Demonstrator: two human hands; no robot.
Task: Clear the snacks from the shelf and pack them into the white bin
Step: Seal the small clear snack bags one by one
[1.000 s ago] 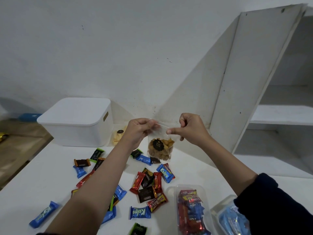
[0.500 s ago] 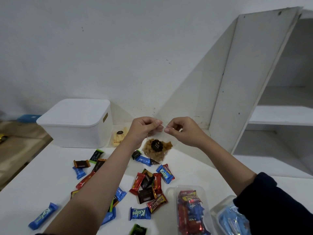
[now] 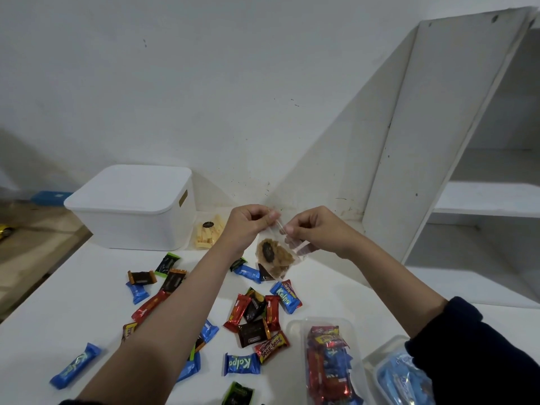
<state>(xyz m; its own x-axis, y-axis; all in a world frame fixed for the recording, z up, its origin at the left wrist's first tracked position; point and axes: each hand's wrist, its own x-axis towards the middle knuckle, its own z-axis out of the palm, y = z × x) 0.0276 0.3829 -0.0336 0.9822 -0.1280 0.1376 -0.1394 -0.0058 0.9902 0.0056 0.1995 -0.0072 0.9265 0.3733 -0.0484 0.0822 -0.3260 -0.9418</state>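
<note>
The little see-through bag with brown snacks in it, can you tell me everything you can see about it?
The small clear plastic bag of brown snacks is thin, shiny film holding golden-brown pieces, with a dark oval label on its front. It hangs tilted in the air above the white table, over scattered wrapped candies. The left hand and right hand each pinch its top edge, close together. Nothing else touches it.

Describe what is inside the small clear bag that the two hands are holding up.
The clear bag, pinched at its top by the left hand and right hand, holds brown crispy snack pieces behind a dark round label. What lies behind that label is hidden.
</note>
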